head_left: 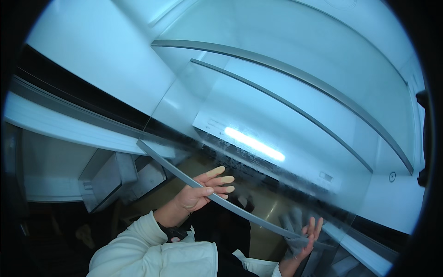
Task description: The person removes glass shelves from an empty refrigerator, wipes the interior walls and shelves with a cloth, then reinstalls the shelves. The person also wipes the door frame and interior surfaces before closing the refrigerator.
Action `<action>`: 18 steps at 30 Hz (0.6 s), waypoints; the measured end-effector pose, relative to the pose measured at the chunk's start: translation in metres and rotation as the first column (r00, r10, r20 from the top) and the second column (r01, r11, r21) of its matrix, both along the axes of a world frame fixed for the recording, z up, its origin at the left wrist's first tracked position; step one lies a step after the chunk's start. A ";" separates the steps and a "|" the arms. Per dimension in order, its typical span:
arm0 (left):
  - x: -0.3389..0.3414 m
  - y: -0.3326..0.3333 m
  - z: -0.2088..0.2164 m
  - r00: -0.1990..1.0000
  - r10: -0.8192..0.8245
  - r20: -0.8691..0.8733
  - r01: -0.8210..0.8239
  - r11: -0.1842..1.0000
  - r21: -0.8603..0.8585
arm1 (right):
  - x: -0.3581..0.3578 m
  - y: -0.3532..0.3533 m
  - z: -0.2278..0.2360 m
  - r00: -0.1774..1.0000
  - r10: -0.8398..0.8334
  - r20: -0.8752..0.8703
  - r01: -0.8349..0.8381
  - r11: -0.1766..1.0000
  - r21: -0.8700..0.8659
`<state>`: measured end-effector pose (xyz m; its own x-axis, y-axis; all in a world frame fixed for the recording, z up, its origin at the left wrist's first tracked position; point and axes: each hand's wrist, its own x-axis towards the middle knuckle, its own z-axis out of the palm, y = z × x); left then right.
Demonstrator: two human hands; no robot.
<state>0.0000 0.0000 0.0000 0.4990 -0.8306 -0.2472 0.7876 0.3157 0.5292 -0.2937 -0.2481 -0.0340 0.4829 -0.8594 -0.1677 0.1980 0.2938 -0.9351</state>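
A clear glass shelf with a grey front trim [249, 216] slants across the lower middle, in front of an open refrigerator. My left hand [196, 194] grips this trim, the thumb over it and the fingers spread beneath the glass. Pale beige covers sit on the fingertips. Farther right, my right hand [312, 236] holds the shelf near its right end, fingers pointing up. Beside that hand is a blurred grey patch [295, 244] that looks like cloth; its kind is unclear. Dark smudges show on the glass.
Two more grey-edged shelves, an upper one [286, 70] and one below it [277, 97], span the white refrigerator interior. A bright light streak [254, 144] shows behind the held shelf. At left, the open door [60, 129] carries grey bins [108, 177]. Another door edge [360, 251] stands lower right.
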 end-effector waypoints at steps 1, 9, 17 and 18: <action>0.000 0.001 -0.001 1.000 -0.006 0.002 0.006 1.000 -0.006 | -0.002 0.001 -0.001 1.000 -0.018 -0.008 0.018 1.000 0.012; 0.004 0.000 -0.008 1.000 0.010 -0.017 -0.011 0.999 -0.035 | -0.006 -0.006 -0.017 0.989 0.092 0.112 -0.097 0.995 0.038; -0.002 -0.020 0.009 0.989 0.010 -0.148 -0.024 0.996 -0.090 | -0.003 -0.011 0.020 0.984 0.080 -0.158 -0.060 0.990 0.127; -0.005 -0.020 0.011 0.996 0.030 -0.088 -0.033 0.999 -0.042 | -0.005 -0.003 0.025 0.997 0.079 -0.017 -0.075 0.982 0.175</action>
<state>-0.0050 -0.0203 0.0112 0.5033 -0.8257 -0.2548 0.8194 0.3623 0.4443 -0.2990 -0.2514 -0.0090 0.5407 -0.7763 -0.3241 0.1466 0.4664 -0.8724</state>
